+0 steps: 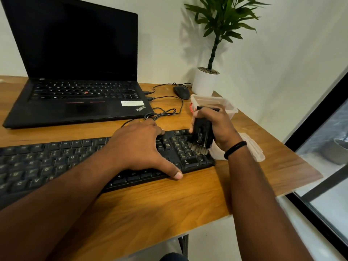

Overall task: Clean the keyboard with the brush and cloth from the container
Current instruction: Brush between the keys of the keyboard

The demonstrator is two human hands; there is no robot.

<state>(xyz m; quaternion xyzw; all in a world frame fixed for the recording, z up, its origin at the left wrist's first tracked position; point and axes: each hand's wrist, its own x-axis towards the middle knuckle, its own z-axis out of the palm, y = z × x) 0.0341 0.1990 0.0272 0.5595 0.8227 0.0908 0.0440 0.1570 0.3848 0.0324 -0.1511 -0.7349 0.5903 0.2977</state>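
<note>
A black keyboard [56, 159] lies across the wooden desk in front of me. My left hand [139, 149] rests flat on its right part, fingers spread, thumb at the front edge. My right hand [216, 127] grips a black brush [202, 133] held upright, its pale bristles touching the number-pad keys at the keyboard's right end. The clear plastic container [229, 108] stands open behind my right hand. Its lid [252, 147] lies on the desk right of the keyboard, partly behind my wrist. The cloth cannot be made out.
An open black laptop [79, 72] stands at the back left. A black mouse [181, 92] and loose cables [163, 112] lie behind the keyboard. A potted plant [206, 81] stands at the back right. The desk's right edge [301, 157] is close to the lid.
</note>
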